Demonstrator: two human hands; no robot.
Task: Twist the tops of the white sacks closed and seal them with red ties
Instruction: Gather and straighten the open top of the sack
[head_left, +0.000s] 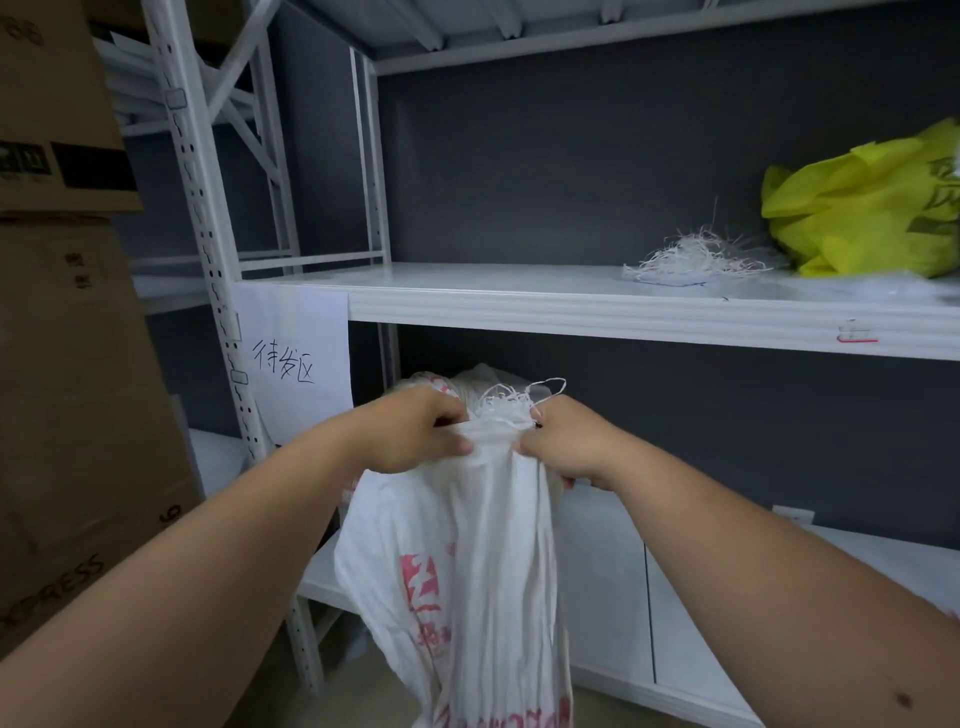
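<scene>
Standing before white shelving (623, 306), dark grey wall (571, 171) behind.

Head camera, forward-down (close), facing shelving (623, 306)

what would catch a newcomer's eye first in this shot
Front and centre, the left hand and right hand grip the gathered top of a white sack with red print, frayed threads sticking up between them. Next comes the bright yellow-green bag at the right end of the white shelf, with a tangle of white strands beside it. Brown cardboard boxes stack up on the far left.
</scene>
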